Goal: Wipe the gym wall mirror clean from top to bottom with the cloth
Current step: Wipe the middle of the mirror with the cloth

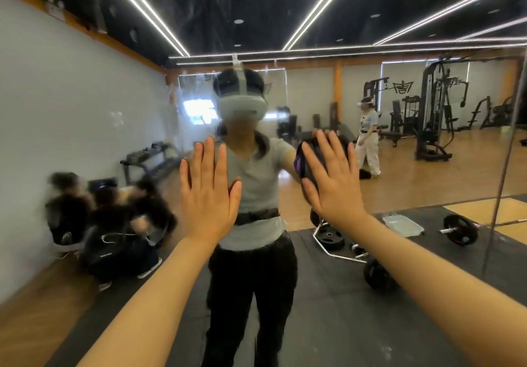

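Two bare hands up against the gym wall mirror (85, 104), which fills nearly the whole view. My left hand (209, 192) is flat on the glass, fingers straight and together, grip apart, nothing in it. My right hand (332, 178) presses the cloth (302, 158), dark with a purple edge, flat against the mirror at about chest height of my reflection; fingers are spread over it, palm pinning it, not curled round it. Smears and streaks show on the glass high up, over the reflected black ceiling with its long light strips (319, 7). A vertical seam in the mirror (507, 144) runs down the right side. Reflected room: wood floor, black rubber mat (328, 324) underfoot, pale wall on the left with an orange band on top. A dumbbell rack (148, 158) stands by that wall, blurred people crouch at lower left (108, 224). On the right, a loaded barbell (459, 229), weight plates (330, 236), a clear tray (402, 225) on the mat, a cable machine (433, 109) further back, and another person walking (368, 135). A logo mark on the far wall (402, 86), no letters readable.
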